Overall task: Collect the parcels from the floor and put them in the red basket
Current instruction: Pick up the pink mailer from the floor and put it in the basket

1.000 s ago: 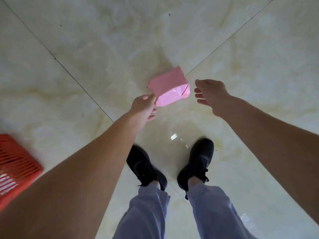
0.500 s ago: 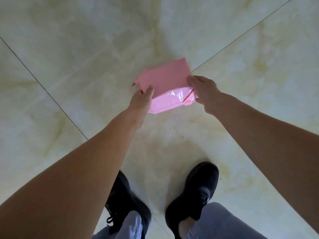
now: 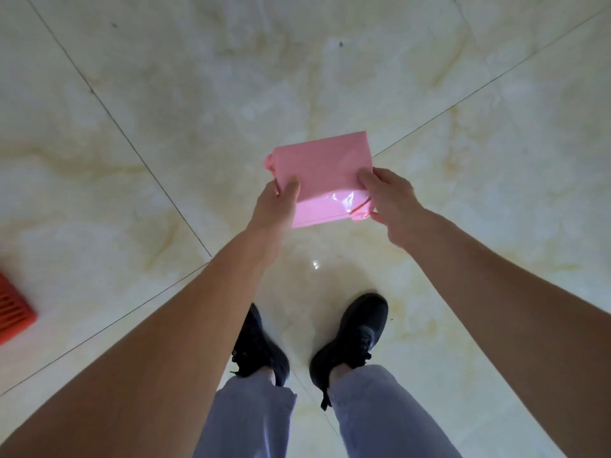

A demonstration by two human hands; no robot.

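Since a moment ago my right hand (image 3: 390, 203) has closed onto the pink parcel (image 3: 322, 173) along with my left hand (image 3: 276, 209), the parcel has come up between them, and a corner of the red basket (image 3: 13, 309) has come back into sight at the left edge.

Now both hands grip the parcel, one at each of its near corners. My left thumb lies flat on its top face with the fingers hidden underneath; my right thumb presses the top near the right edge, beside a crinkled, shiny flap of wrapping. The parcel sits level between my hands, out ahead of my arms, and I cannot tell for sure whether it is fully clear of the floor.

The basket is well apart from my grip, far off beyond my left forearm, and only a slatted corner of it shows. Nothing lies between my hands and it but bare tiles. Straight below and behind my grip are my black shoes (image 3: 350, 338), set apart on the floor, with pale trouser legs (image 3: 373, 411) above them.

The floor (image 3: 165, 77) is glossy cream marble-look tile with yellowish veining and thin dark grout lines crossing under the parcel; a small glint of light shines just behind my hands.
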